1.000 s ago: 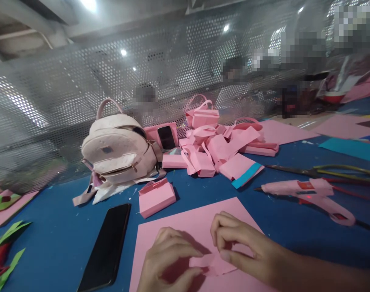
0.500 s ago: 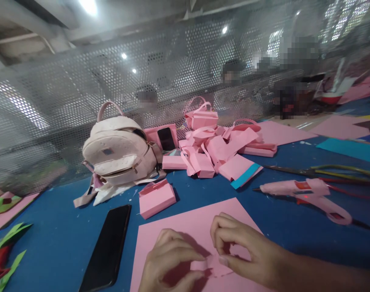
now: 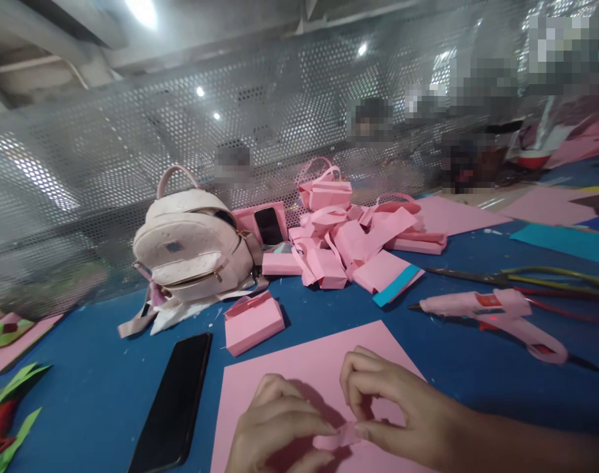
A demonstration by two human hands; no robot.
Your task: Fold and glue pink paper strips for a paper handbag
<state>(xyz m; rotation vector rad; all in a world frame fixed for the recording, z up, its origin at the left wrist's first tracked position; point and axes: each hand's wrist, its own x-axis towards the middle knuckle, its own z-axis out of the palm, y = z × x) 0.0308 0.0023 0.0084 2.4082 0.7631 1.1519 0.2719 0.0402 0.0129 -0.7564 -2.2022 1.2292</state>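
Between my hands is a small strip of pink paper point(image 3: 343, 435), bent and held low over a larger pink sheet point(image 3: 309, 365). My left hand point(image 3: 280, 424) pinches the strip's left end between thumb and fingers. At its right end, the thumb and fingertips of my right hand point(image 3: 385, 401) close on it. Part of the strip is hidden behind my fingers. Just beyond the sheet stands a small folded pink paper box point(image 3: 255, 323). A pink glue gun point(image 3: 496, 318) with a small red light lies to the right of my right hand.
A black phone point(image 3: 174, 401) lies left of the sheet. Behind are a pale backpack point(image 3: 196, 243) and a pile of pink paper bags point(image 3: 349, 240). Scissors point(image 3: 506, 277) lie beyond the glue gun. A perforated metal screen point(image 3: 280, 118) borders the blue table point(image 3: 97, 368).
The pink strip has turned and bent between my fingers, its left end now curling up more. My hands have shifted only slightly.
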